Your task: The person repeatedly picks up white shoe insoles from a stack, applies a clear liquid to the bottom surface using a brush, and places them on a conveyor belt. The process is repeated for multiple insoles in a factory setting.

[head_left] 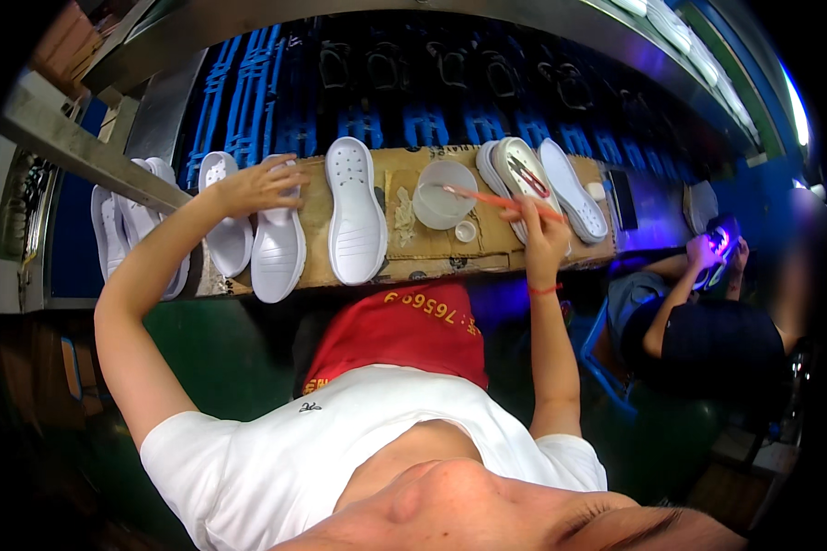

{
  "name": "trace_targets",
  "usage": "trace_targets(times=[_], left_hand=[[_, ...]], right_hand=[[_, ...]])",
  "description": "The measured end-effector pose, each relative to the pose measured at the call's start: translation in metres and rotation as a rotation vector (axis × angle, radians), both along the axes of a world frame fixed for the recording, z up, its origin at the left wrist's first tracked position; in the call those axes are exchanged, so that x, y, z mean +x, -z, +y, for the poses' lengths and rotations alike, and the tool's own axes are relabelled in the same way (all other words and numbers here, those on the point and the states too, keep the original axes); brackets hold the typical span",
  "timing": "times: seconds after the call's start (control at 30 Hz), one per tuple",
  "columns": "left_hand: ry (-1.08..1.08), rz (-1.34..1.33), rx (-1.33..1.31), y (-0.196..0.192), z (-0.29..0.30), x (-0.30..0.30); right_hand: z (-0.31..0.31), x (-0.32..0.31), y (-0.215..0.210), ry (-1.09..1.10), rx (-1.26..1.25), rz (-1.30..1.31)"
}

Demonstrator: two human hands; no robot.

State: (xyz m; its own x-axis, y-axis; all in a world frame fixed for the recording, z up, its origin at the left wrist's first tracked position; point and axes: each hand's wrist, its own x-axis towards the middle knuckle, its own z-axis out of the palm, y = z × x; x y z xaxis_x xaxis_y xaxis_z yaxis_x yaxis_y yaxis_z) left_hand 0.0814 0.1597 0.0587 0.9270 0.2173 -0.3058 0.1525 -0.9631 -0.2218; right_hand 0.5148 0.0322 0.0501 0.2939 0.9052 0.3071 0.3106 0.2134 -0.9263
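Note:
My left hand [257, 188] reaches over the far end of a white shoe sole [278, 253], fingers stretched out and apart; whether they press on it is hard to see. My right hand [540, 228] is closed around an orange-handled brush [492, 199]. The brush's tip points left into a translucent plastic tub [443, 217]. Between my hands, another white sole [356, 216] lies with its inner side up. Beside the tub sits a small round white cap [466, 231]. Past my right hand, a red-handled tool [529, 174] rests on a stack of soles [515, 151].
Cardboard [413, 266] covers the bench. More white soles [222, 243] stand at the left, near a metal post [92, 151]; another sole [574, 188] lies at the right. Behind is a dark conveyor [413, 83] carrying shoe parts. A co-worker [698, 321] sits at the right, holding a shoe.

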Motion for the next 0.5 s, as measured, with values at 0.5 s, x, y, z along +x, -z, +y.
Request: trace_targets(times=[0.5], left_hand=[[-0.898,-0.801,-0.547,-0.055,-0.050,0.009]], right_hand=[[0.084,-0.015,0.026,-0.154,-0.163,-0.572]])
